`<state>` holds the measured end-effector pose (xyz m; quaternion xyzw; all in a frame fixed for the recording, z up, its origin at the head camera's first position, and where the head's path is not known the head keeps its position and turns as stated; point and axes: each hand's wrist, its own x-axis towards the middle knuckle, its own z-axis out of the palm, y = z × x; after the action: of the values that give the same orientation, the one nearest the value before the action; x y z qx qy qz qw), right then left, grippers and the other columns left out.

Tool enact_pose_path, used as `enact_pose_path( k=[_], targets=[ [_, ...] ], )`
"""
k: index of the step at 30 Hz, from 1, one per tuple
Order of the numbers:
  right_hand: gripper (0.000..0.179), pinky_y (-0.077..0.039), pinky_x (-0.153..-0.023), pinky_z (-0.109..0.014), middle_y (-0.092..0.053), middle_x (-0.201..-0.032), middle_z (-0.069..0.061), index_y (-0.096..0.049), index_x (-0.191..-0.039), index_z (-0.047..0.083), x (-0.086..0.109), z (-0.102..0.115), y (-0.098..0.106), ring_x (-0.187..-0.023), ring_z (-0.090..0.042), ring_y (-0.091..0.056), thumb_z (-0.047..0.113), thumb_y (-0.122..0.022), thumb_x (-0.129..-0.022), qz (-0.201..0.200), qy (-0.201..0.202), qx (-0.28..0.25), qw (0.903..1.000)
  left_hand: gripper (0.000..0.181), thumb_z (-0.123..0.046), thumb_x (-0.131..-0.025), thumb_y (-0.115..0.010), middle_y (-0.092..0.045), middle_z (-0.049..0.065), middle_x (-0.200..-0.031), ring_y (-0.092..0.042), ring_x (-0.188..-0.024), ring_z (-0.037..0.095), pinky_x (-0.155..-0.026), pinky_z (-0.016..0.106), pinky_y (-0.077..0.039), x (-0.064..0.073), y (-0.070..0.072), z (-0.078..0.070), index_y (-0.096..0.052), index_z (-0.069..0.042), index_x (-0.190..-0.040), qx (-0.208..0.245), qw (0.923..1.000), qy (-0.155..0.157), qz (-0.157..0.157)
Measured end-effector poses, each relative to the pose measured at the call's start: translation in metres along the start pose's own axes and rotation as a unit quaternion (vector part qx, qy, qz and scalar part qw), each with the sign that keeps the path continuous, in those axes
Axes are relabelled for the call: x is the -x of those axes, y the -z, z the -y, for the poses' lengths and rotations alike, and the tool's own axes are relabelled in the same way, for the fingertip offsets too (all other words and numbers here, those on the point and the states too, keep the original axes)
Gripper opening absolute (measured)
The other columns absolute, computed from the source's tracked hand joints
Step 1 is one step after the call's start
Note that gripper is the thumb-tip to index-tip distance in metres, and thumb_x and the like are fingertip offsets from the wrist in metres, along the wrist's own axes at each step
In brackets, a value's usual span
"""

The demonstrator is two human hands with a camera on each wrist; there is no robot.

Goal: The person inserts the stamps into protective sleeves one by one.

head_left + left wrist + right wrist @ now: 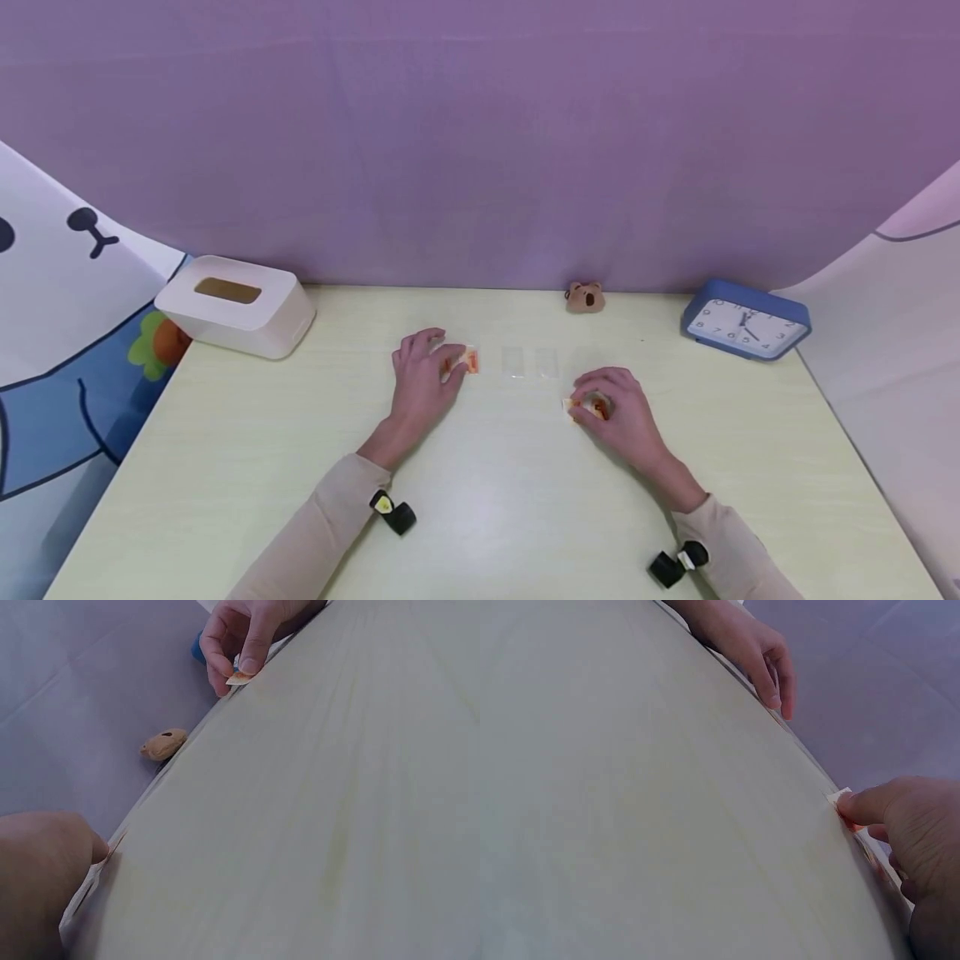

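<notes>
In the head view, my left hand point(423, 379) is at the table, its thumb and index finger pinching a small orange-and-white printed card point(472, 361) that is low at the tabletop. My fingers cover its left part. Nearer the front, my right hand point(618, 417) pinches another small orange-and-white printed piece point(567, 406) between thumb and fingers. The right wrist view shows this piece point(840, 796) tilted up under the thumb. Between the hands lie clear rectangular pieces, one point(513, 362) beside another point(547, 363), flat in a row with the left card.
A white tissue box point(232, 304) stands at the table's back left corner. A brown animal-head figure point(585, 297) sits at the back edge, and a blue clock point(746, 321) at the back right. Behind the pale table point(510, 500) hangs a purple cloth point(480, 150).
</notes>
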<state>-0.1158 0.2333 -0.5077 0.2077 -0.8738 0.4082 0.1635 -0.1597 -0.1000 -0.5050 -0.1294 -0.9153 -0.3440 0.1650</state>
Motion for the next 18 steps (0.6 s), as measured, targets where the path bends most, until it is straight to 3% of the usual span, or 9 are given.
enact_pose_path(
  k=[7,13,18],
  targets=[
    [0.023,-0.037,-0.091,-0.034,-0.077,-0.089,0.005,-0.084,-0.096,0.011,0.0016,-0.0003,0.0029,-0.092,-0.019,-0.061,-0.006,-0.093,-0.083,0.001,-0.011,-0.002,0.9999,0.022,-0.017,-0.098,-0.084,-0.063,0.019,-0.145,-0.052,-0.135,0.043,-0.107,0.059,-0.037,0.0000,0.0025,-0.0023,-0.082,-0.006,-0.117,0.011,0.9999,0.008,-0.003],
    [0.032,-0.038,-0.088,-0.032,-0.078,-0.092,-0.002,-0.087,-0.111,0.006,0.0011,-0.0011,0.0023,-0.092,-0.020,-0.061,-0.014,-0.086,-0.085,-0.011,0.040,-0.014,0.9991,0.020,-0.015,-0.099,-0.083,-0.064,0.018,-0.144,-0.051,-0.136,0.042,-0.110,0.060,-0.036,-0.0001,0.0018,-0.0037,-0.081,-0.007,-0.116,0.022,0.9997,0.005,-0.011],
    [0.032,-0.038,-0.090,-0.028,-0.079,-0.094,-0.003,-0.086,-0.103,0.007,0.0015,-0.0012,0.0022,-0.094,-0.020,-0.062,-0.019,-0.083,-0.083,-0.031,0.039,-0.034,0.9982,0.017,-0.012,-0.098,-0.082,-0.065,0.017,-0.141,-0.052,-0.135,0.041,-0.111,0.060,-0.035,0.0001,-0.0005,-0.0058,-0.082,-0.006,-0.115,0.035,0.9993,-0.004,-0.016]
  ],
)
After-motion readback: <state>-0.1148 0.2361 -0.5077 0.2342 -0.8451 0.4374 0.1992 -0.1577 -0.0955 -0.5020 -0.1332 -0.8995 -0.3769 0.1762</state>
